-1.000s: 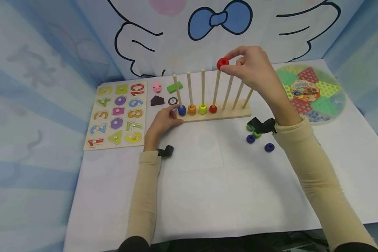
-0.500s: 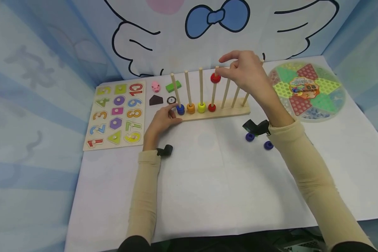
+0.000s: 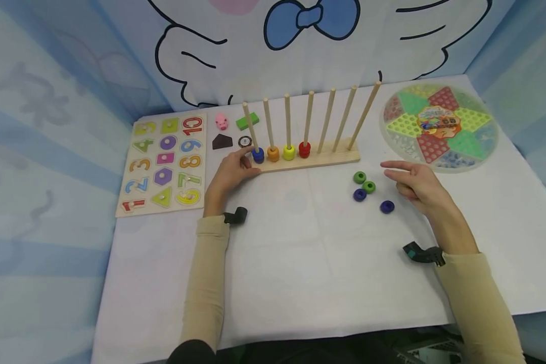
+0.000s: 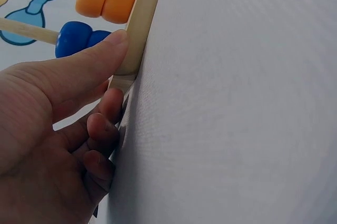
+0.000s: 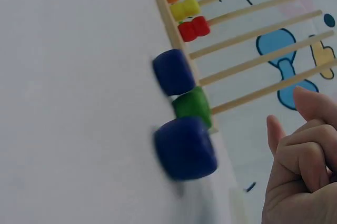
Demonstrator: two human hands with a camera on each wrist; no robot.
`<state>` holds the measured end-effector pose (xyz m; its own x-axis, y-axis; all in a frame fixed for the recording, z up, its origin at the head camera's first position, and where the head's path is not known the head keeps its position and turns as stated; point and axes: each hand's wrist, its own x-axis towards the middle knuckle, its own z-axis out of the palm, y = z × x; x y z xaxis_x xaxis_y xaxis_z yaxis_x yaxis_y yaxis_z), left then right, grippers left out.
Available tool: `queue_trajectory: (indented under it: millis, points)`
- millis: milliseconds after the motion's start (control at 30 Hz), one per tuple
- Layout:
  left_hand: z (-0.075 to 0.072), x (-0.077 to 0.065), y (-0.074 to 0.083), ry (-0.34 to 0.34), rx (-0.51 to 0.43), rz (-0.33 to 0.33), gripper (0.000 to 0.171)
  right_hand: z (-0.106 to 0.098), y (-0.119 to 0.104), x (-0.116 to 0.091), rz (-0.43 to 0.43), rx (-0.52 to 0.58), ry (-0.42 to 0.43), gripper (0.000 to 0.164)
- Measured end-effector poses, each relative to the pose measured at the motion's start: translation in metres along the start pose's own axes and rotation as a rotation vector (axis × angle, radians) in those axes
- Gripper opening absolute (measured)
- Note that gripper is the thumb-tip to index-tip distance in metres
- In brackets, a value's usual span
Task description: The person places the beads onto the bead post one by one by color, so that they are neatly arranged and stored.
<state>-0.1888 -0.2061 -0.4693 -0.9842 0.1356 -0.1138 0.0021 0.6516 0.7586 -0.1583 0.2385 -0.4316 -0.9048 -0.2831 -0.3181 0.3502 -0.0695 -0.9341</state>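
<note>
A wooden peg rack (image 3: 327, 158) with several upright rods stands at the back of the table. Blue beads (image 3: 258, 155), orange beads (image 3: 273, 154), yellow beads (image 3: 288, 152) and red beads (image 3: 304, 150) sit in pairs on the left rods; the right rods are bare. My left hand (image 3: 229, 174) holds the rack's left end, its thumb (image 4: 105, 50) against the base. Over the table at right, my right hand (image 3: 420, 189) holds nothing, some fingers extended. Left of it lie two green beads (image 3: 359, 177) and two dark blue beads (image 3: 360, 194), loose.
A number-and-shape puzzle board (image 3: 164, 162) lies at the left. Between it and the rack are a pink pig toy (image 3: 221, 121), a green block (image 3: 247, 121), a dark brown piece (image 3: 222, 141) and a black round piece (image 3: 244, 141). A round game board (image 3: 439, 126) lies at right.
My right hand let go of a red bead on the fourth rod, and it slid down onto the other red one. The hand then moved right and toward me. My left hand stayed at the rack.
</note>
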Motion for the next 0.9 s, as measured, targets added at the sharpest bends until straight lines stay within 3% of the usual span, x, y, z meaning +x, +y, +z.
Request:
queue_trajectory:
  millis: [167,300,567,900]
  points:
    - [-0.002,-0.001,-0.004,-0.004,0.006,0.006,0.068,-0.018,0.034,-0.015,0.065,0.033,-0.102,0.019]
    - [-0.004,-0.001,-0.003,0.011,0.0,-0.016,0.068,-0.02,0.042,-0.024,0.087,-0.121,-0.155,0.024]
    - [-0.001,0.001,-0.002,-0.006,-0.002,-0.016,0.068,-0.01,0.044,-0.024,0.154,-0.449,-0.08,0.046]
    - [-0.004,-0.001,0.0,0.014,0.001,-0.012,0.067,-0.005,0.045,-0.025,0.131,-0.563,0.014,0.056]
